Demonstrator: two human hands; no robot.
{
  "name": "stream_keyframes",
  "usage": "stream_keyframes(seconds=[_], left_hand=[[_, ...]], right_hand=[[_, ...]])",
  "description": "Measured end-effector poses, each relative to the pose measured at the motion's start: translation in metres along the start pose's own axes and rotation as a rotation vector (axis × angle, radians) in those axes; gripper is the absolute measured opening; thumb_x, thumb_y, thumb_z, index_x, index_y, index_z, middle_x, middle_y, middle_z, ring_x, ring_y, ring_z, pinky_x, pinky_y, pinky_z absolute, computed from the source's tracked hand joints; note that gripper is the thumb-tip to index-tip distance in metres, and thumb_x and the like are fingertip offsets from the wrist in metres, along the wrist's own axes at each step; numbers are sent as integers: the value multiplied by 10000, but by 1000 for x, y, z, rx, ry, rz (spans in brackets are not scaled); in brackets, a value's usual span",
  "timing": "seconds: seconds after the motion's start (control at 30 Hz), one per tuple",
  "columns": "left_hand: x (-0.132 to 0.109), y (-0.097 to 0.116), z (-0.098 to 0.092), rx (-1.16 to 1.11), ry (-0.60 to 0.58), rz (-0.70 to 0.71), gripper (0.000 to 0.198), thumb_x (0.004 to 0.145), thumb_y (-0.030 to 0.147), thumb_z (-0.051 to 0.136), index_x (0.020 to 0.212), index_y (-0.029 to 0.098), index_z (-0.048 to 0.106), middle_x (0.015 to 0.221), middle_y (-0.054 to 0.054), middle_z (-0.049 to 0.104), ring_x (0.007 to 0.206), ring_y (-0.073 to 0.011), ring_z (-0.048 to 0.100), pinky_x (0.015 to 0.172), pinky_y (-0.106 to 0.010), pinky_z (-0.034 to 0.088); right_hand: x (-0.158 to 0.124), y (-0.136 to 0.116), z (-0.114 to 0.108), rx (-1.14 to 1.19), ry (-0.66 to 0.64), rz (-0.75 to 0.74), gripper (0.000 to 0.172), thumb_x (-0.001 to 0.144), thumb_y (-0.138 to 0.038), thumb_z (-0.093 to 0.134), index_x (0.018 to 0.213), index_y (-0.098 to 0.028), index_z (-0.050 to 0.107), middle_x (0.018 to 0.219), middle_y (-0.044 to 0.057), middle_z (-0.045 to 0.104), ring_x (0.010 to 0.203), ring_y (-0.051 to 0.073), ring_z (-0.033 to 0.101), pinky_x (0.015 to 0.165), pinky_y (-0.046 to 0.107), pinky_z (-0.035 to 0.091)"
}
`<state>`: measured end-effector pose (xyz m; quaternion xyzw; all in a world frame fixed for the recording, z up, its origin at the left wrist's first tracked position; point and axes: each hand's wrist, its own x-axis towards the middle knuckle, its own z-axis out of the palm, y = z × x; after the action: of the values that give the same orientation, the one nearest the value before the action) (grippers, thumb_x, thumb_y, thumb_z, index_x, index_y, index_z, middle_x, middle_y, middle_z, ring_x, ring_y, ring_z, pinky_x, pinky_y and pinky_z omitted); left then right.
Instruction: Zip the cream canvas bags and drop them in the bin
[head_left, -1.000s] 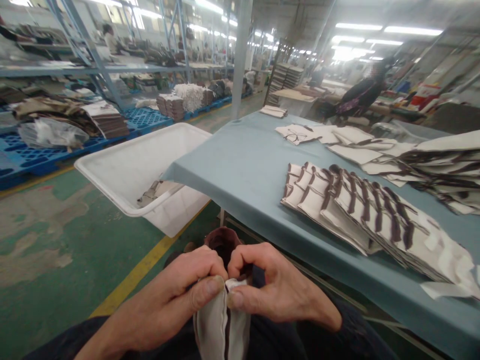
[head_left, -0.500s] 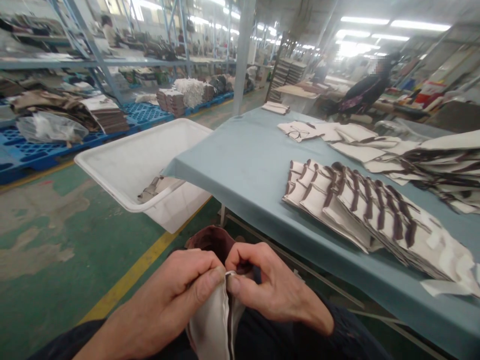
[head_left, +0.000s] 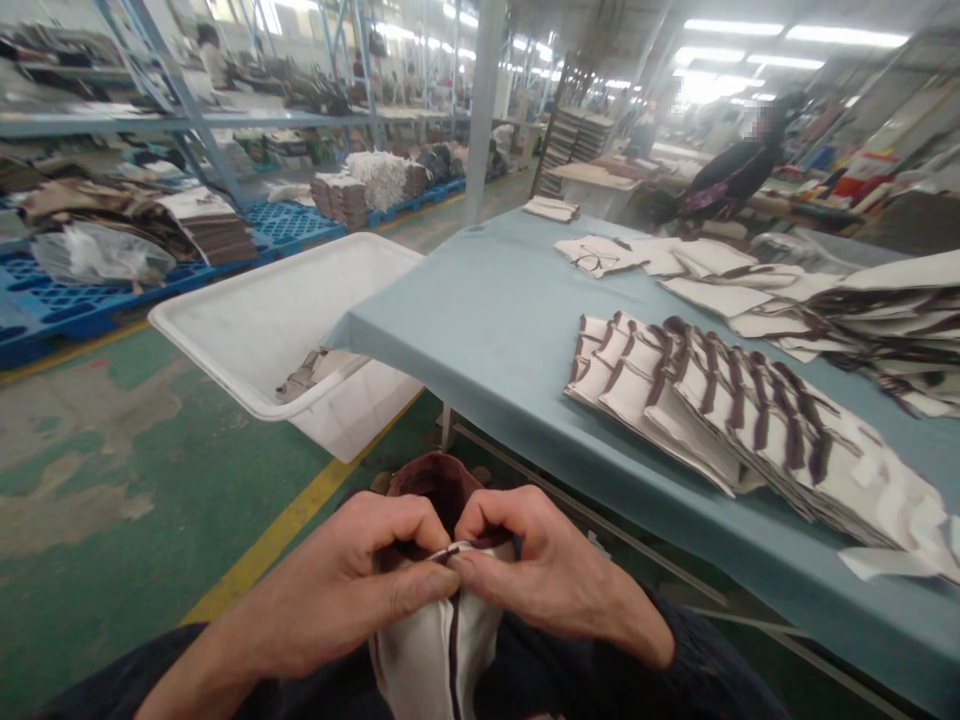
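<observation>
Low in the head view, my left hand point(head_left: 375, 570) and my right hand point(head_left: 532, 565) meet at the top edge of a cream fabric piece with a dark brown strip point(head_left: 427, 650). Both hands pinch that edge between thumb and fingers, thumbs nearly touching where the strip reaches the top. The fabric hangs down over my lap. Behind my hands a reddish-brown open container or bag point(head_left: 427, 468) shows, its lower part hidden. On the table to the right lies an overlapping row of cream pieces with dark brown trim point(head_left: 697, 400).
A table with a blue-grey cover point(head_left: 480, 310) stands ahead and right, with eyeglasses point(head_left: 598, 260) on cream pieces. Left of it is a white bin point(head_left: 225, 320) with some fabric inside. Blue pallets point(head_left: 285, 228) hold stacks farther left. Another person point(head_left: 735, 170) is beyond the table.
My left thumb has moved across toward the right thumb. The fabric's top edge is now spread wider between my hands, with the dark strip showing at the fold.
</observation>
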<state>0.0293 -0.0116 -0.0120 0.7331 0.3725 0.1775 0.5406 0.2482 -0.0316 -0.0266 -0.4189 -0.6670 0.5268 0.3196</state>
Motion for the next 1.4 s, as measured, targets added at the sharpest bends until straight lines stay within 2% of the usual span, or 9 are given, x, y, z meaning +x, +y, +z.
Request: stream_keyframes(seconds=[0.1, 0.3, 0.43, 0.53, 0.6, 0.8, 0.97, 1.07, 1.4], left_hand=[[-1, 3, -4, 43, -25, 29, 237, 932, 308, 616, 730, 193, 662, 647, 55, 568, 601, -115, 481, 566, -224, 350], [-3, 10, -11, 218, 35, 80, 175, 893, 212, 580, 774, 207, 707, 682, 55, 651, 615, -112, 576, 589, -213, 409], [-1, 13, -14, 352, 64, 160, 177, 884, 147, 555, 745, 205, 648, 652, 75, 598, 587, -93, 539, 563, -219, 367], [0, 17, -15, 424, 118, 243, 206, 905, 103, 539, 734, 203, 596, 651, 86, 557, 576, -78, 499, 554, -216, 346], [0, 21, -15, 426, 125, 279, 210, 943, 102, 551, 770, 204, 611, 678, 87, 581, 590, -72, 515, 565, -200, 367], [0, 21, -13, 415, 136, 306, 183, 977, 104, 590, 857, 225, 655, 728, 91, 645, 619, -75, 580, 593, -187, 414], [-2, 9, -6, 419, 144, 356, 178, 1020, 109, 558, 943, 244, 644, 777, 88, 662, 644, -83, 614, 611, -192, 431], [0, 4, -3, 439, 141, 338, 166, 1031, 131, 564, 941, 247, 641, 760, 87, 652, 635, -91, 617, 597, -201, 429], [5, 3, -1, 451, 137, 402, 179, 1051, 102, 545, 1013, 262, 614, 833, 82, 683, 708, -91, 665, 669, -167, 477]], right_hand=[[-2, 3, -5, 36, -58, -85, 252, 908, -375, 706, 755, -189, 629, 652, -56, 528, 565, 93, 407, 541, 229, 326], [-3, -5, -7, -165, -15, -184, 150, 896, -257, 730, 777, -177, 686, 639, -78, 526, 550, 67, 431, 554, 221, 319], [1, -11, -7, -239, -11, -195, 122, 904, -222, 699, 796, -168, 694, 643, -77, 544, 541, 61, 444, 558, 222, 311], [4, -16, -8, -294, -3, -214, 65, 858, -161, 684, 794, -164, 681, 634, -82, 526, 539, 58, 438, 563, 228, 295], [6, -21, -10, -325, -23, -190, 71, 822, -120, 670, 771, -166, 656, 609, -93, 487, 523, 53, 408, 555, 233, 270], [6, -34, -17, -370, -71, -136, 243, 794, -97, 647, 652, -184, 469, 563, -101, 363, 508, 53, 307, 516, 247, 185], [1, -31, -17, -311, -67, -87, 242, 785, -94, 650, 648, -187, 474, 543, -106, 334, 493, 50, 298, 500, 227, 193], [0, -25, -16, -289, -66, -69, 236, 791, -92, 648, 651, -185, 482, 549, -103, 350, 499, 50, 313, 505, 220, 204], [2, -14, -17, -172, -69, 28, 166, 804, -99, 654, 677, -174, 578, 560, -101, 405, 504, 47, 369, 501, 194, 262]])
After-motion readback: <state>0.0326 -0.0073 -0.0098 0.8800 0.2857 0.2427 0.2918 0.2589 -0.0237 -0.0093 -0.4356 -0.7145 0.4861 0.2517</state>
